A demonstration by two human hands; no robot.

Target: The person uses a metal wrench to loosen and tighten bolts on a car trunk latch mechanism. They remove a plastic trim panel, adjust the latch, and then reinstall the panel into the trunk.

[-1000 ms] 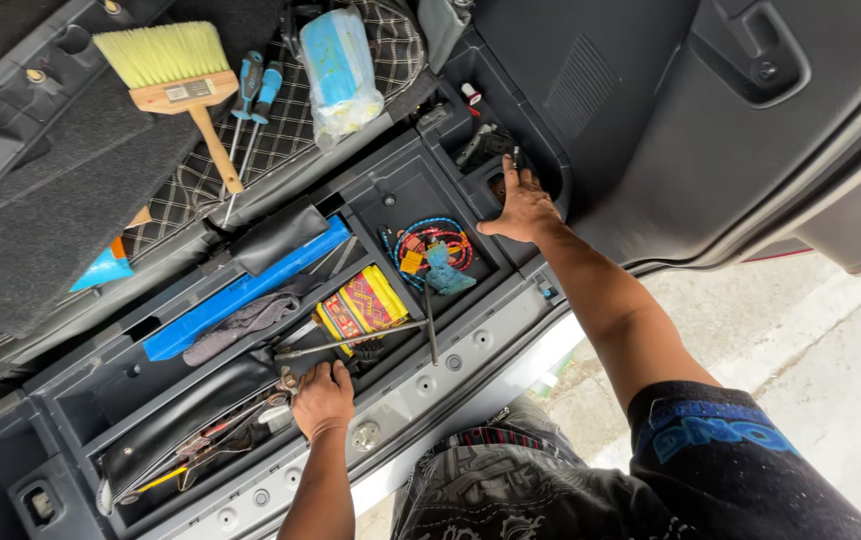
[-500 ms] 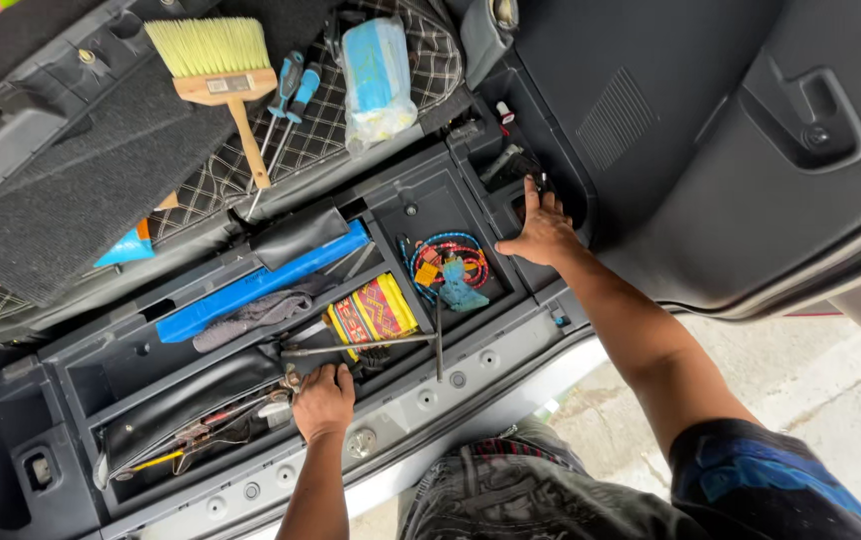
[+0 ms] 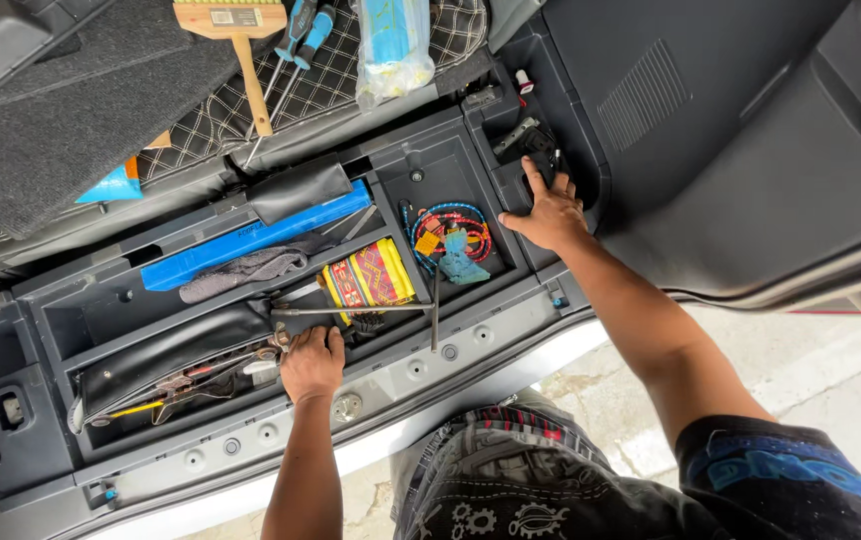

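Resting on the front edge of the black storage tray [image 3: 251, 420], the left hand [image 3: 313, 362] is being kept loosely curled, its fingertips touching the near end of a long metal rod [image 3: 351, 311]; whether the rod is actually being gripped cannot be told. The rod's long axis is lying left to right along the tray's front, running away from this hand towards a bent end at the right, so the left hand is much the nearer one. Spread open and flat, the right hand [image 3: 548, 212] is being pressed against the small side pocket [image 3: 531, 150] at the tray's right end, with nothing seen held.

Beyond the left hand, a patterned red-and-yellow pouch [image 3: 368, 275] is lying just behind the rod, with a grey cloth [image 3: 246, 270] and a blue bar [image 3: 251, 238] further back. A black tool bag [image 3: 171, 360] with tools showing is lying to the left. In the square compartment between the hands, coiled red and blue cords [image 3: 451, 225] are being kept. On the quilted floor above, a brush [image 3: 236, 40], two screwdrivers [image 3: 296, 40] and a wrapped blue pack [image 3: 391, 40] are lying.
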